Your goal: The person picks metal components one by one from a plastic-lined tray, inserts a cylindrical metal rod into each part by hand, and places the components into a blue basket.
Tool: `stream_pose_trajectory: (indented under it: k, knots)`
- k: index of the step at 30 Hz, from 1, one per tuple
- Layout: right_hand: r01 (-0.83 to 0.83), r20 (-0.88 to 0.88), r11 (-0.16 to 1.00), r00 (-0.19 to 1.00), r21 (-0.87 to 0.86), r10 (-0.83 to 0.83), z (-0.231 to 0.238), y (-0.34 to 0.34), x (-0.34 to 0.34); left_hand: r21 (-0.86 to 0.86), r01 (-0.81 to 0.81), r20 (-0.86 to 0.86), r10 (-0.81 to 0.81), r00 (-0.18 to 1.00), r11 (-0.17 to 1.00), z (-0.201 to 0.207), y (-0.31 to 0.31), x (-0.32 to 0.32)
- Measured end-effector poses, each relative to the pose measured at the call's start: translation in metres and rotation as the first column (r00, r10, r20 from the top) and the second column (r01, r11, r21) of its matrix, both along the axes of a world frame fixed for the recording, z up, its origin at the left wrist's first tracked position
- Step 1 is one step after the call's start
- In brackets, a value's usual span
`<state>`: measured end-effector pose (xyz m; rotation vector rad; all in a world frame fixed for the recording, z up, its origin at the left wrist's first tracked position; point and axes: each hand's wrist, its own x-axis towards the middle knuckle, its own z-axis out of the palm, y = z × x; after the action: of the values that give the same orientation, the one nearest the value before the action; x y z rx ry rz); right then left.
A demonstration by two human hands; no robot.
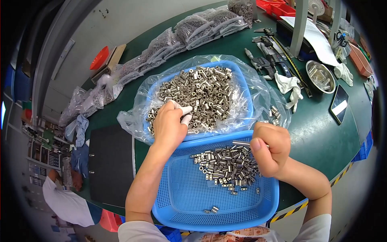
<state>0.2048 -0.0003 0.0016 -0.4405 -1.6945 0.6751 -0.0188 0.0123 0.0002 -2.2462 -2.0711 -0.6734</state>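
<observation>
My left hand (170, 123), with white covers on its thumb and forefinger, reaches over the near left side of a heap of small metal sleeves (201, 90). Its thumb and forefinger are apart, with no part visibly held between them. The heap fills a plastic-lined blue tray (241, 76). Closed in a fist, my right hand (272, 149) grips a thin metal rod (241, 143) that points left. Below that rod, more small metal sleeves (227, 165) lie in a blue perforated basket (181, 201). A few lie apart near its front edge.
Clear bags of metal parts (193, 28) line the table's far left edge. Calipers (274, 56), white gloves (289, 88), a metal bowl (320, 76) and a phone (339, 103) lie at right. A black folder (111, 165) is at left. Another person (64, 197) sits beyond it.
</observation>
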Motion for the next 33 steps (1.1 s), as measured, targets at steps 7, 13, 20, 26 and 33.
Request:
stream_pose_trajectory:
  k: [7, 13, 20, 26, 33]
  knots:
    - [0.032, 0.061, 0.999, 0.998, -0.029, -0.030, 0.001, 0.000, 0.000, -0.071, 0.109, 0.434, -0.068, 0.899, 0.991, 0.005, -0.005, 0.012]
    - [0.071, 0.132, 0.996, 0.989, -0.054, -0.063, -0.001, 0.001, 0.000, -0.011, 0.553, 0.992, -0.062, 0.112, 0.833, 0.012, -0.032, 0.033]
    - [0.036, 0.185, 0.999, 0.982, -0.032, -0.029, -0.002, -0.001, 0.000, 0.039, 0.608, 0.980, -0.149, 0.131, 0.793, 0.011, -0.035, 0.038]
    - [0.043, 0.217, 0.999, 0.975, -0.002, -0.041, -0.001, -0.001, -0.001, 0.028, 0.590, 0.972, -0.159, 0.171, 0.807, 0.012, -0.036, 0.039]
    - [0.088, 0.321, 0.996, 0.942, 0.035, -0.094, 0.002, -0.006, 0.000, 0.032, 0.578, 0.921, -0.248, 0.299, 0.815, 0.012, -0.038, 0.040]
